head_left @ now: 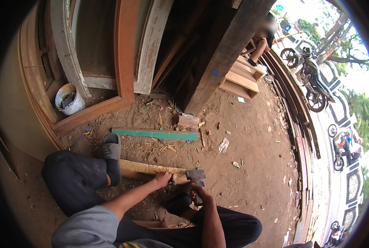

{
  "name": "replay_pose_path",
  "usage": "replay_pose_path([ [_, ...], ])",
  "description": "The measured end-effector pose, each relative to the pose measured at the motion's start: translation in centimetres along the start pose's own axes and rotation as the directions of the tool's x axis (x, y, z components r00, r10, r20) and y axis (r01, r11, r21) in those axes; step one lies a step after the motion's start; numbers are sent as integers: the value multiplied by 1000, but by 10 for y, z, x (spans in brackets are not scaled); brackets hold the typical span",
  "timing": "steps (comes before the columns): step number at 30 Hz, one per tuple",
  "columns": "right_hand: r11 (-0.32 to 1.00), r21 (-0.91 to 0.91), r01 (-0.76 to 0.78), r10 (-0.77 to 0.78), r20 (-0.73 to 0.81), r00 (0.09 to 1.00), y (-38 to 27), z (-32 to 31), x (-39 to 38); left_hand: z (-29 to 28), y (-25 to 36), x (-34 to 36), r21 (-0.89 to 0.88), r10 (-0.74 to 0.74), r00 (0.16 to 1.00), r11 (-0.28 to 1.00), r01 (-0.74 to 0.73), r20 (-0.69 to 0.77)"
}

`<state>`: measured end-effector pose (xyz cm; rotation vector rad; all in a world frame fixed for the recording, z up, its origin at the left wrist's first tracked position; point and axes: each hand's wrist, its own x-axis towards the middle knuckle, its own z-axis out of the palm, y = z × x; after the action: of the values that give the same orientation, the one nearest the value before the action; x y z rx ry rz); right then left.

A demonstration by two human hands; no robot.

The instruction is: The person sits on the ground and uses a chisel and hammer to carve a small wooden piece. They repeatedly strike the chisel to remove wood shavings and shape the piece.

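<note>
A pale wooden beam (137, 168) lies on the dirt in front of me, near my sandalled foot (111, 159). My left hand (163, 179) is closed at the beam's edge; what its fingers grip is too small to make out. Just right of it, my right hand (202, 193) is wrapped round the handle of a hammer. The blocky grey hammer head (196, 174) is over the beam's right end. My other foot (179, 203) is below the beam, partly hidden by my arm and leg.
A green-edged board (155, 134) lies beyond the beam among wood chips. Old frames (126, 53) and a white bucket (70, 99) stand at left. A thick post (221, 62) rises behind. A wooden shelf unit (240, 78), a seated person (261, 43) and stacked planks (294, 111) are at right.
</note>
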<state>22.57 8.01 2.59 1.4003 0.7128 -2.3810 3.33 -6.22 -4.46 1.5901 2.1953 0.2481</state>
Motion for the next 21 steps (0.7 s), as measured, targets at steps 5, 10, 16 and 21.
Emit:
replay_pose_path([
  [5, 999, -39, 3, -3, 23, 1000, -3, 2, -12, 14, -5, 5, -27, 49, 993, 998, -53, -110],
  [10, 1000, -4, -1, 1, -6, 1000, -13, 20, -21, -5, -4, 6, -14, -7, 995, 1000, 5, -95],
  [16, 990, -106, 96, -85, 106, 991, -3, 4, -16, -11, 8, 5, -3, -29, 999, 1000, 29, 38],
  [21, 989, -77, 124, -120, 50, 991, 0, 8, -14, -6, 4, 2, 66, 18, 999, 998, -21, 38],
])
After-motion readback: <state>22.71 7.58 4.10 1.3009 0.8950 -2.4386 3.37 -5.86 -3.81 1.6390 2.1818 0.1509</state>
